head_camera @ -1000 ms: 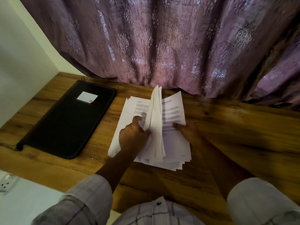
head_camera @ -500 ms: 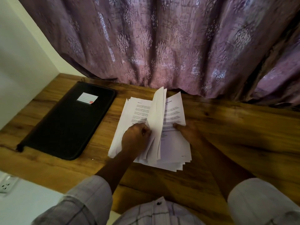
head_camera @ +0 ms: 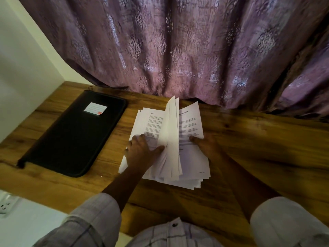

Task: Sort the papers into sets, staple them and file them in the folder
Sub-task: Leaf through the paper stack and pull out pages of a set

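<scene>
Leafing through the papers [head_camera: 192, 157], the left hand [head_camera: 140, 154] has flattened, thumb propping the raised sheets [head_camera: 171, 132], the right hand [head_camera: 206, 147] still pressing open-fingered on the right; sorting continues.

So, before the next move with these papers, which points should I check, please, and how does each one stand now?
1. Papers lie wholly on the table: ok.
2. Left hand props the raised sheets upright: ok.
3. Right hand presses the right page flat: ok.
4. Papers separated into sets: not ok, one fanned pile.
5. Folder open for filing: not ok, it lies closed, left of the pile.
6. Stapler within reach: cannot tell, none in view.
</scene>
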